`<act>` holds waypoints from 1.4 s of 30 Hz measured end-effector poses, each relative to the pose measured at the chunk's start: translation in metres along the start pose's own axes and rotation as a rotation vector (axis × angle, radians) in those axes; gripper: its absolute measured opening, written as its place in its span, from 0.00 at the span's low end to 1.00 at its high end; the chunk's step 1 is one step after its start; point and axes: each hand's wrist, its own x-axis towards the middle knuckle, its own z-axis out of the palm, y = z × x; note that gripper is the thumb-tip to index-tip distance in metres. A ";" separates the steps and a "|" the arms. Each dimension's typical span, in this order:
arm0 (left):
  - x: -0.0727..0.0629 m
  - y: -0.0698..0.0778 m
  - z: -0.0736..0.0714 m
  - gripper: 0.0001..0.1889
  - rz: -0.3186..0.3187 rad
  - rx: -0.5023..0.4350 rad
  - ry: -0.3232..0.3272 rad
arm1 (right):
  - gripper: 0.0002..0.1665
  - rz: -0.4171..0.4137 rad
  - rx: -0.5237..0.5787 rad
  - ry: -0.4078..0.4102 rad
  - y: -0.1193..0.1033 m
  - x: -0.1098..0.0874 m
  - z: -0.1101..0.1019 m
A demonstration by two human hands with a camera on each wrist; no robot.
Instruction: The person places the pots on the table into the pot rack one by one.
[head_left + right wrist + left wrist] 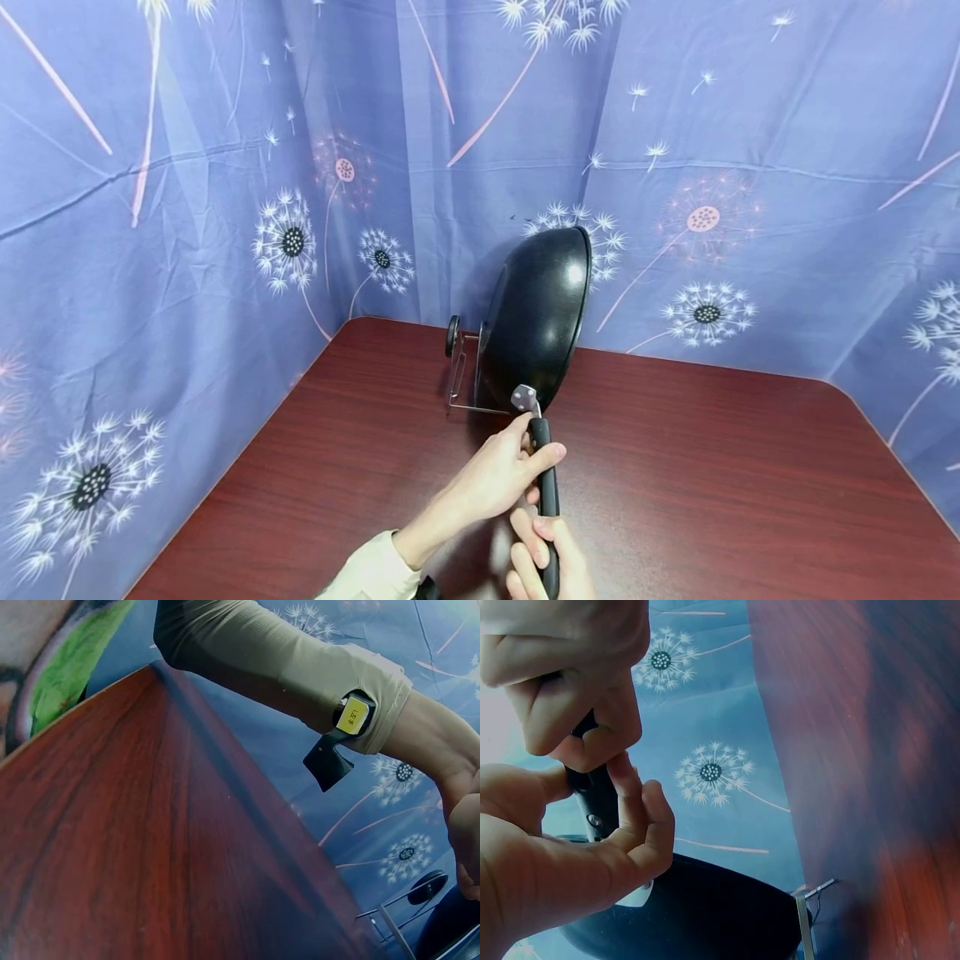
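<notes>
A black wok point(536, 312) stands tilted on its side near the back of the table, its rounded underside facing left. Its black handle point(550, 492), joined by a silver metal bracket point(524, 397), points toward me. My left hand point(498, 475) grips the handle close to the bracket, thumb laid across it. Nearer to me, my right hand point(551, 558) holds the handle's end with curled fingers. In the left wrist view, the right hand point(577, 682) appears above the left hand point(577, 862) on the same handle.
Directly left of the wok is a wire rack point(454, 392) with a black round disc point(452, 336); whether the wok rests in it I cannot tell. The reddish-brown table point(735, 475) is bordered by blue dandelion-print curtains point(195, 275). A black device point(354, 716) sits on the left sleeve.
</notes>
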 end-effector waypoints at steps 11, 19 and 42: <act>-0.001 -0.007 -0.004 0.15 0.008 -0.027 -0.027 | 0.17 0.037 -0.163 0.131 0.000 -0.002 0.003; 0.003 -0.011 -0.006 0.21 -0.023 0.019 -0.032 | 0.15 0.047 -0.223 0.209 -0.001 -0.003 0.004; 0.005 -0.023 -0.014 0.37 -0.035 0.085 -0.038 | 0.19 0.329 -0.704 0.649 -0.024 -0.015 0.005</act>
